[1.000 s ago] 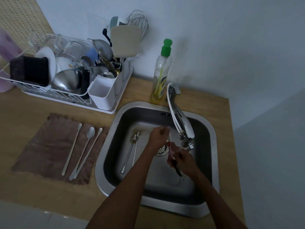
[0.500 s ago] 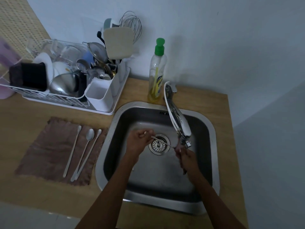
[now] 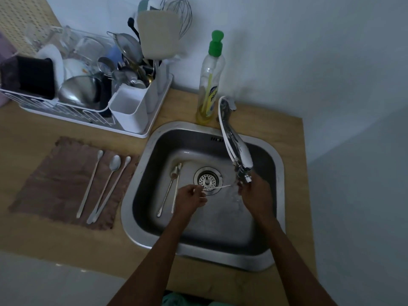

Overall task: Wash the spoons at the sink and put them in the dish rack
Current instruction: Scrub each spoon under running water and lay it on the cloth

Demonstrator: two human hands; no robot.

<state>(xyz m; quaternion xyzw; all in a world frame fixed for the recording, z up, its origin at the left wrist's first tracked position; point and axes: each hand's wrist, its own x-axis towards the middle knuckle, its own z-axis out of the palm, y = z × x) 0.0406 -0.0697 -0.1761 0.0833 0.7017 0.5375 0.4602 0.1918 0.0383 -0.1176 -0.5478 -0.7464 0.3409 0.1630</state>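
One held spoon point(image 3: 217, 187) over the sink point(image 3: 132, 217), both hands on it.
The left hand point(image 3: 191, 198) pinches the handle end. The right hand point(image 3: 255, 193) curls at the other end under the one tap point(image 3: 236, 146); can't tell if it grips. In the basin, two spoons point(image 3: 170, 191) lie side by side left of the drain. On one brown cloth point(image 3: 50, 191) left of the sink lie three spoons point(image 3: 108, 184). One dish rack point(image 3: 66, 111) sits behind, full, and one soap bottle point(image 3: 210, 85) stands by the tap.

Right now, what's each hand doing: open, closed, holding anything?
Left hand: pinches the spoon by its handle.
Right hand: at the spoon's other end; grip cannot be told.
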